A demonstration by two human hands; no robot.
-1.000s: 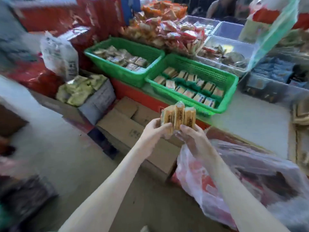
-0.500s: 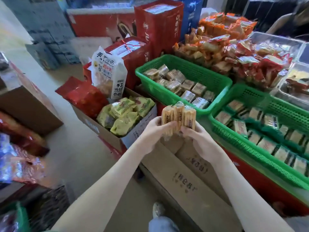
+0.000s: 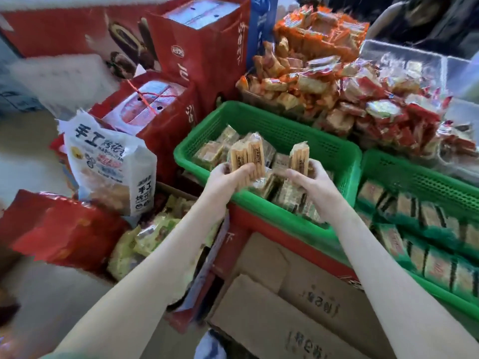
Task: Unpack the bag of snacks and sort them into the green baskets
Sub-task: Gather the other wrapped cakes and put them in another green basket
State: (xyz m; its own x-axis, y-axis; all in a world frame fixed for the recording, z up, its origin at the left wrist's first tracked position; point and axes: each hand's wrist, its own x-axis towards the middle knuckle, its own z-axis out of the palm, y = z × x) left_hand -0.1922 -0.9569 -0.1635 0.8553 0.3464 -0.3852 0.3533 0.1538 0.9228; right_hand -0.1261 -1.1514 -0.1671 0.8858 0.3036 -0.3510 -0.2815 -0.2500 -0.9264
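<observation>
1. Grip status, left hand [image 3: 227, 178]: the fingers and thumb are curled round the lower ends of the paired packets [image 3: 247, 156]. These are two tan, clear-wrapped snack sticks held upright, side by side and touching.
2. The right hand [image 3: 312, 183] pinches the single packet [image 3: 300, 157] of the same kind by its lower end. This packet is also upright.
3. The two hands are apart, with an open gap between the paired packets and the single packet.
4. Both hands sit above the left green basket [image 3: 272, 125]. The left hand is over its near-left corner and the right hand is over the middle of its near edge.
5. The left green basket contains loose wrapped snacks [image 3: 208, 154], lying unevenly across its floor.
6. The right green basket [image 3: 420, 174] stands just beside the left one, with the rims close together. Its boxed snacks [image 3: 430, 257] lie in ordered rows.
7. Beyond the far edges of both baskets is a heap of orange and red packets [image 3: 337, 86].
8. At the left edge of the left basket stand red cartons [image 3: 207, 55] and a white printed bag [image 3: 111, 164].
9. Below the near edge of the baskets lies a flattened cardboard box [image 3: 285, 314].
10. Motion blur makes the packet print unreadable.
</observation>
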